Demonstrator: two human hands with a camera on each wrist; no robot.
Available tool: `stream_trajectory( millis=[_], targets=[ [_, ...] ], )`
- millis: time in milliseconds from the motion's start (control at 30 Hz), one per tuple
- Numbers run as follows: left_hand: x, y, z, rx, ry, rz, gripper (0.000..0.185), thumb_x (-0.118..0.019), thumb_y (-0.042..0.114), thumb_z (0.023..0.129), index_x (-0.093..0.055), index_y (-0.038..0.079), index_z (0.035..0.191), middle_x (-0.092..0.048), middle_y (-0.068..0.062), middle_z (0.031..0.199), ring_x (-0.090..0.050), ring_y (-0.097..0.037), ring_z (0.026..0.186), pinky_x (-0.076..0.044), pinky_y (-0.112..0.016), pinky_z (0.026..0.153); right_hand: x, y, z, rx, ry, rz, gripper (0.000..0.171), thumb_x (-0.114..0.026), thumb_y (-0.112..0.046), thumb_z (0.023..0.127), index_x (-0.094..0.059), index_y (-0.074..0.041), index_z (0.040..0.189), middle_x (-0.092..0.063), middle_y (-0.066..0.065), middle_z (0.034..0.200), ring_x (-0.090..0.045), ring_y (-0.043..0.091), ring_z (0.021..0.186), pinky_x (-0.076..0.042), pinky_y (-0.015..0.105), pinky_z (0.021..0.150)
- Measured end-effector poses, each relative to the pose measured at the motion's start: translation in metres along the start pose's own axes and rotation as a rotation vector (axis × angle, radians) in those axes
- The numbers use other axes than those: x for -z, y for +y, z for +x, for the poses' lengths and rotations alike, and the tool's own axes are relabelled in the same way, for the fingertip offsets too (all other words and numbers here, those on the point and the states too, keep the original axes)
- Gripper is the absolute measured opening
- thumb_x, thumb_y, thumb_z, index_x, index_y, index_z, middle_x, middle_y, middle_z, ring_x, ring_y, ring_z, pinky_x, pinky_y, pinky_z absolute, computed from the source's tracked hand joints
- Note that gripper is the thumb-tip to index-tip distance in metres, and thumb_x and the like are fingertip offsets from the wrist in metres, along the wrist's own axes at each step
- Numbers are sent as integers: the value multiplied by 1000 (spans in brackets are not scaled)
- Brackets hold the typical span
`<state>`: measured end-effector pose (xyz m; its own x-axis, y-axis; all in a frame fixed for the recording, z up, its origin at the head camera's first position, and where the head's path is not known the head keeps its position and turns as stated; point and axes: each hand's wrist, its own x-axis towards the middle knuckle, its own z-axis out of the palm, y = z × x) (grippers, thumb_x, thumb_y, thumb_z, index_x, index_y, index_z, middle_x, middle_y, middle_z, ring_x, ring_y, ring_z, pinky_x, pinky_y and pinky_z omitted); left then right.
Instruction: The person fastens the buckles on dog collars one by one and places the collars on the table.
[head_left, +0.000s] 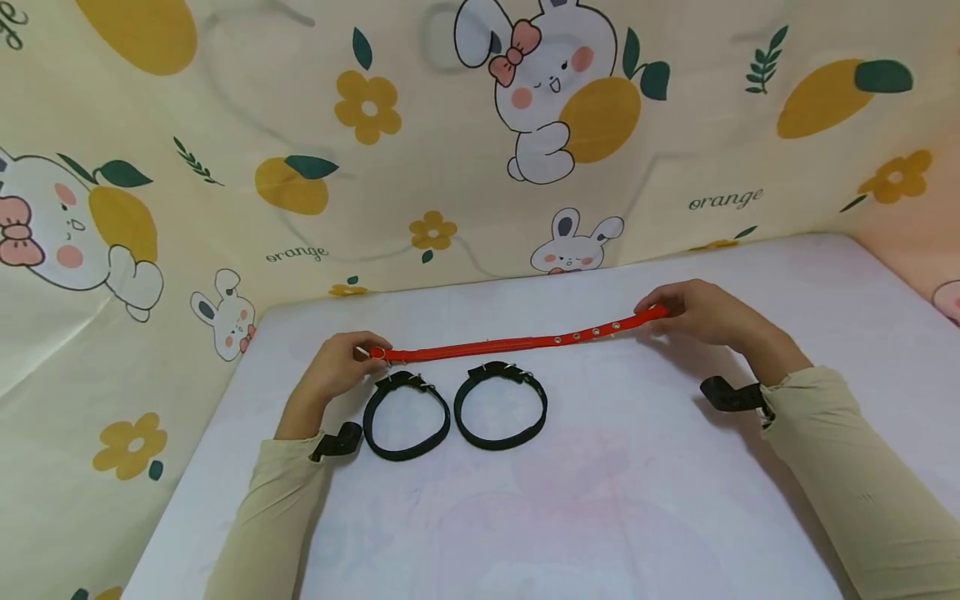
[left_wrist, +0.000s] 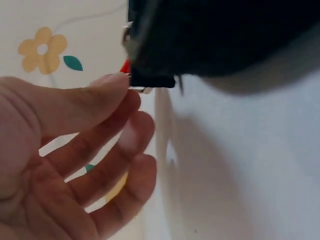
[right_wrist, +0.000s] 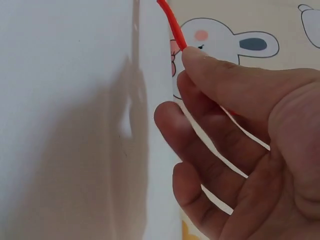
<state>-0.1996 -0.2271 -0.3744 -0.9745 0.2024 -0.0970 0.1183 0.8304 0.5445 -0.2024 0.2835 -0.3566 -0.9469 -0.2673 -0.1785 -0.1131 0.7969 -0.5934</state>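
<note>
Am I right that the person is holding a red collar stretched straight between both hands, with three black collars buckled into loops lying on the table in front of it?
Not quite: the head view shows two black collars buckled into loops, not three. The rest holds: the left hand and right hand pinch the ends of the red collar, stretched straight above the table.

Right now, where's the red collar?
In the head view the red collar is stretched out flat across the white table, its ends pinched by the left hand and right hand, just behind the two black collars.
</note>
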Motion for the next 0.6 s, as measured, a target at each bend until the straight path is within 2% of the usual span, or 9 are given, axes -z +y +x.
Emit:
stream_trajectory(
  millis=[167,400,600],
  targets=[
    [-2,3,0,2,35,7,24,-73,11,90,-72,8,114,-71,-15,106,-64,-27,92,-47,-29,71,1,-1,0,12,21,-21,30,-73,-19,91,-70,-13,120,-72,9,106,-53,28,102,-41,31,77],
    [0,3,-1,32,46,2,29,-74,14,90,-71,7,118,-71,-15,104,-63,-28,94,-50,-33,76,4,-3,1,20,31,-11,31,-72,-21,91,-69,-11,121,-72,11,105,-53,28,101,-40,32,77],
    [3,2,-2,13,80,-16,30,-74,15,90,-71,6,118,-72,-16,108,-65,-30,97,-51,-34,78,4,-6,0,6,63,1,30,-72,-22,92,-70,-13,120,-73,11,107,-55,28,103,-40,33,79]
  ],
)
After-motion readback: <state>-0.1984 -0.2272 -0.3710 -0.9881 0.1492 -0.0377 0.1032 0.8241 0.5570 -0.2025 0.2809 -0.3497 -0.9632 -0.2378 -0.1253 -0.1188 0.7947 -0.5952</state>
